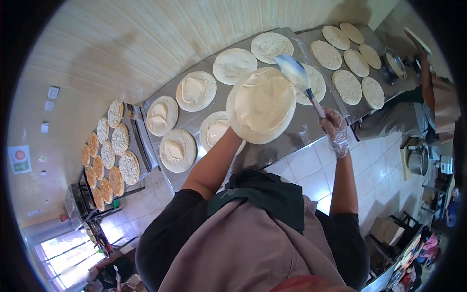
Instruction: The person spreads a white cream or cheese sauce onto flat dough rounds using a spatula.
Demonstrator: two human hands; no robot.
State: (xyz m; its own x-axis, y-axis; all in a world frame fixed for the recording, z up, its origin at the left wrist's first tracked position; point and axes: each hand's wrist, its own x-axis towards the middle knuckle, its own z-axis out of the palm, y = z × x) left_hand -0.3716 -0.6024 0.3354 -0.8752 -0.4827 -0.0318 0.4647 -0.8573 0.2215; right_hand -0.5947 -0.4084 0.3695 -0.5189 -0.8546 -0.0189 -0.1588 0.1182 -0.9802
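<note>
Head view looks down on a round flatbread [262,104] coated with white cream, raised above the steel table [292,141] in front of the person's chest. The left forearm [214,160] reaches up under it. The left hand is hidden beneath the bread, so I cannot tell how its fingers lie. The right hand [334,127], in a clear plastic glove, is clenched round the handle of a spatula [304,85]. The spatula's long axis runs from the hand at lower right up to the upper left. Its pale, cream-smeared blade points away from the person and lies over the bread's upper right rim. On the table behind are more rounds, several carrying a lump of cream [196,91] and two spread thinly [235,65]. A second table further right holds bare rounds [348,86]. To the left, a tray of browned rounds [109,155] sits well apart. Another person's arm [428,82] shows at the right edge.
</note>
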